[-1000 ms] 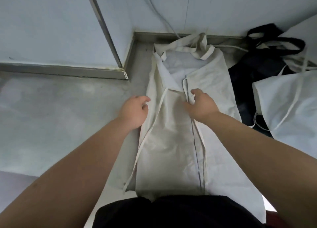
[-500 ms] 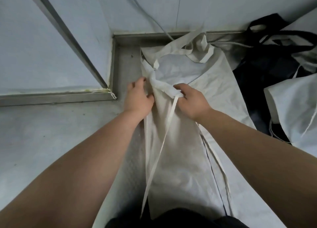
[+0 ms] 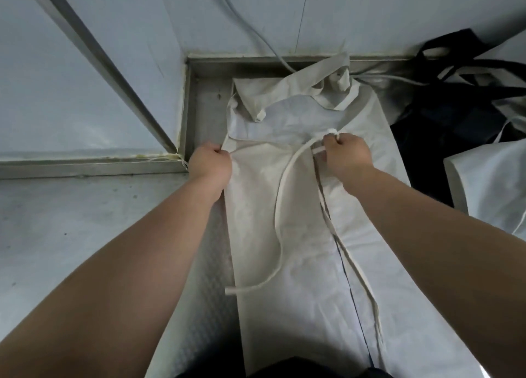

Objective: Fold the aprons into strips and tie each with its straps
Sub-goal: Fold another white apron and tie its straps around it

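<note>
The long, plain cream-white woven cloth apron (image 3: 299, 221) carries one thin dark line (image 3: 349, 292) down its length. Its narrow flat cloth strap (image 3: 277, 207) is the same cream. Beside it, a white sheet (image 3: 216, 264) shows an embossed diamond pattern. The dull grey metal table (image 3: 85, 221) is flecked with dark spots. At right lie a black cloth heap (image 3: 444, 116) and a white folded cloth (image 3: 489, 184). The smooth wall panels (image 3: 85, 93) are pale blue-grey.

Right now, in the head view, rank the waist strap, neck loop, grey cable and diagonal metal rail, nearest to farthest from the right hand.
1. Waist strap: pinched in the right hand itself.
2. Neck loop: just beyond, at the apron's far end.
3. Grey cable: on the wall behind the loop.
4. Diagonal metal rail: far upper left.
</note>
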`<state>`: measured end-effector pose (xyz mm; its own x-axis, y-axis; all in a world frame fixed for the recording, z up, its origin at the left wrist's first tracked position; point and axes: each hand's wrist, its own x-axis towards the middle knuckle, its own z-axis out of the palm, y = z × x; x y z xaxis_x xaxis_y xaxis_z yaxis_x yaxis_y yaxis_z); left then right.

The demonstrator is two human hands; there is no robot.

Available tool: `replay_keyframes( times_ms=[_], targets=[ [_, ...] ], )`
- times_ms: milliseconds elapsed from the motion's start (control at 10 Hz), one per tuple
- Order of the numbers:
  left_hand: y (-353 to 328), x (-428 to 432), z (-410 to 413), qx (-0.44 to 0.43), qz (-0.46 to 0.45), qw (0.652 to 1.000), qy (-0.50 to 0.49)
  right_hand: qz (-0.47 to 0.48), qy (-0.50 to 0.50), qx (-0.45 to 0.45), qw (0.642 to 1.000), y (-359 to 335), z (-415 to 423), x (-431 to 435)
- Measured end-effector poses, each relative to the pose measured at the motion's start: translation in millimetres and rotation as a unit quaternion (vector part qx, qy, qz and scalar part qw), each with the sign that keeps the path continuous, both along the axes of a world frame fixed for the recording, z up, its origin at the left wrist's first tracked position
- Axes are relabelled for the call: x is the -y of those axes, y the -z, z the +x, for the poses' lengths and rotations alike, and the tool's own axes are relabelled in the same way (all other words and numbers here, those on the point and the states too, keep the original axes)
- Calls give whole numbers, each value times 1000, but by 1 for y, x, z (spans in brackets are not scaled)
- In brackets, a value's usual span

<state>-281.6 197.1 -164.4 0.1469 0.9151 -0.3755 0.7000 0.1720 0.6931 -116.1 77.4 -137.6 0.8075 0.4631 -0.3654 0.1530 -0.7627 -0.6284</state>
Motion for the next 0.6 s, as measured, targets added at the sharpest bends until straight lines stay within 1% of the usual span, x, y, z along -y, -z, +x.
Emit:
replay_keyframes(
  times_ms=[100,200,300,400,500,600],
  targets=[
    [3,-4,4,-57,28,998,17,0,95,-152,984,-2,12,6],
    [5,-6,4,-138,67,987,46,103,246,-275,924,-4,23,10],
    [3,-6,7,-186,77,976,82,310,423,-289,801,-21,39,22],
    [0,-9,10,-183,86,975,95,294,381,-123,868,-29,37,32],
    [-7,-10,19,-112,99,983,108,181,188,57,964,-26,18,30],
    [-17,-11,26,14,53,994,90,86,-36,71,993,-14,2,10]
  ],
)
